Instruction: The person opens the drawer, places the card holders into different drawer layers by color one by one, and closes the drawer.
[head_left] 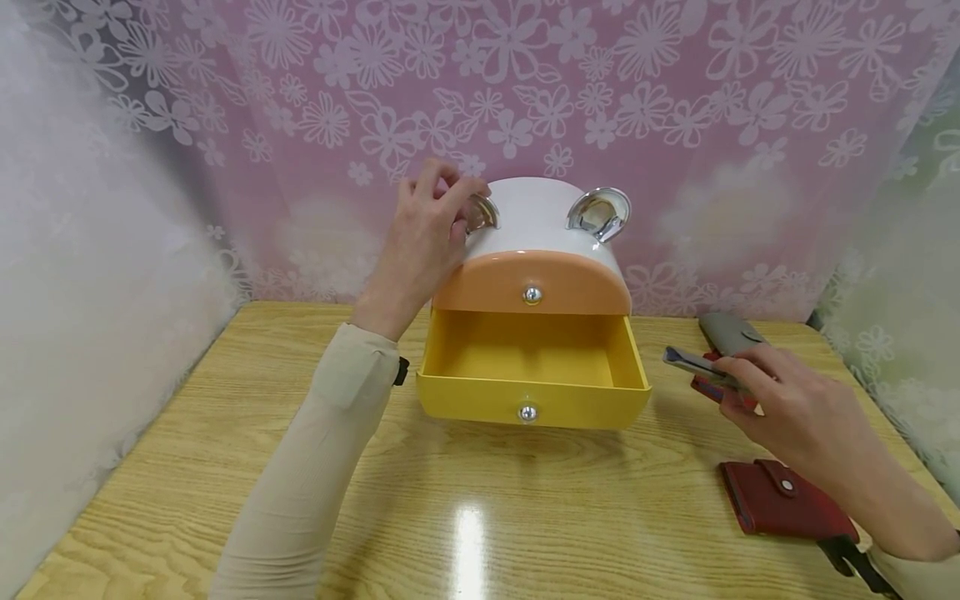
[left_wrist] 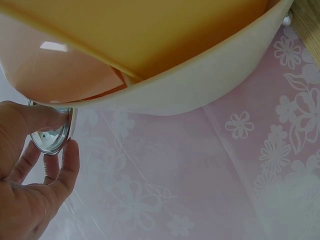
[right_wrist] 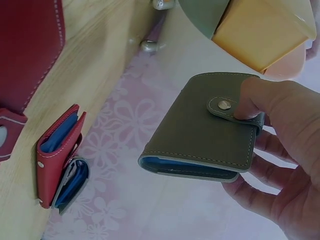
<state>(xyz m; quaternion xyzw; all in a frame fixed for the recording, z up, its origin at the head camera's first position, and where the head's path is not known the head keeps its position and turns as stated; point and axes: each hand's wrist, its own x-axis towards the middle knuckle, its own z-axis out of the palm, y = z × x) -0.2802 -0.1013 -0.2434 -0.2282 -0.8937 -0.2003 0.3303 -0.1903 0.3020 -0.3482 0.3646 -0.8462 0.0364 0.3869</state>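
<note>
A small white drawer cabinet [head_left: 534, 208] with silver ear-shaped handles stands on the table. Its yellow drawer [head_left: 528, 406] is pulled out and bare inside, beneath a closed orange drawer [head_left: 480, 287]. My left hand [head_left: 423, 229] pinches the left silver ear [left_wrist: 50, 137] between thumb and fingers. To the right of the cabinet, my right hand [head_left: 798, 412] holds a grey snap wallet [right_wrist: 200, 125] above the table, thumb on its strap. Below and beyond that hand lie a red wallet [right_wrist: 55, 160] and another grey wallet [head_left: 731, 332], touching each other in the right wrist view.
A dark red snap wallet [head_left: 783, 500] lies nearer on the right of the wooden table [head_left: 225, 433]. A pink flowered curtain [head_left: 337, 150] hangs behind the cabinet, with pale cloth at both sides. A green cabinet part [right_wrist: 207, 15] shows below the yellow drawer in the right wrist view.
</note>
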